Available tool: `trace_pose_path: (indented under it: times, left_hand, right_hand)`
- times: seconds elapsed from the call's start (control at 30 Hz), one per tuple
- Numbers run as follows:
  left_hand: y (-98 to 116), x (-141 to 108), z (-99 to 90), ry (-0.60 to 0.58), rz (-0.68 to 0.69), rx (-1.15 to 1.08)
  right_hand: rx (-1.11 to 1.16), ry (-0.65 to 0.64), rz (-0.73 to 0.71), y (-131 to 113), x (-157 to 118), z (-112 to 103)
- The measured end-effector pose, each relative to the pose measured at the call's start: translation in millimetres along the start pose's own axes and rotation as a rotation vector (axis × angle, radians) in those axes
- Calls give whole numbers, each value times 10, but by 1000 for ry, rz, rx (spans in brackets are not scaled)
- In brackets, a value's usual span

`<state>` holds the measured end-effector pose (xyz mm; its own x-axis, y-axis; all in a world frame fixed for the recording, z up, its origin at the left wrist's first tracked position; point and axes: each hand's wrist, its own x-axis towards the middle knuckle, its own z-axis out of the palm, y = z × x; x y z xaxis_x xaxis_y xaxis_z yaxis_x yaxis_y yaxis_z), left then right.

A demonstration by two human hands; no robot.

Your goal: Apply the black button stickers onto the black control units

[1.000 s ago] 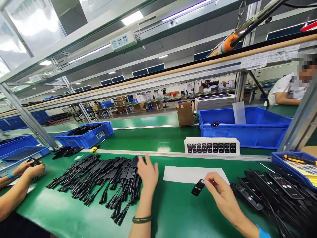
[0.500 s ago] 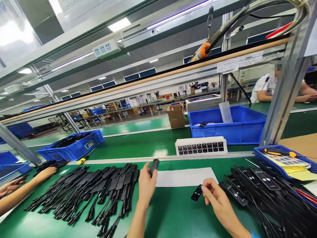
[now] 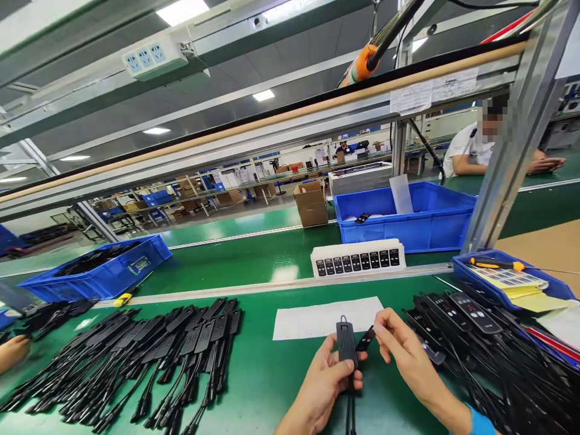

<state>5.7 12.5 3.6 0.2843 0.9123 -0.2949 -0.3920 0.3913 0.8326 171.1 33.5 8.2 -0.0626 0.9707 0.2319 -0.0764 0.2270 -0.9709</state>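
Note:
My left hand (image 3: pixel 327 376) is closed around a black corded controller (image 3: pixel 347 345), which has a small display window, a wire loop on top and a cable hanging down. My right hand (image 3: pixel 403 344) pinches a thin black label (image 3: pixel 366 339) with light button marks, close beside the controller's right edge; whether the two touch I cannot tell. Behind both hands lies a white paper strip (image 3: pixel 299 323) on the green bench. Many like controllers (image 3: pixel 181 341) are spread to the left. To the right, a pile of controllers with labelled faces (image 3: pixel 473 313) overlaps in a heap.
A white holder with a row of black labels (image 3: pixel 357 260) leans at the bench's back ledge. Behind it stands a blue bin (image 3: pixel 408 232); another blue bin (image 3: pixel 104 269) is at left. A small blue tray (image 3: pixel 512 284) holds a screwdriver. A co-worker's hand (image 3: pixel 13 351) shows at far left.
My left hand has brought the controller right and nearer to me, turning its display face into view. My right hand has moved the label beside it. The camera view has shifted.

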Motion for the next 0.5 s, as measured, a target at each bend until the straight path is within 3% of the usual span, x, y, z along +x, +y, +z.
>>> trace_pose_path:
  times: [0.5]
  left_hand:
    - [-7,-26,-1,-140,-48,125]
  right_hand:
    - [-8,-183,124,98,16,-27]
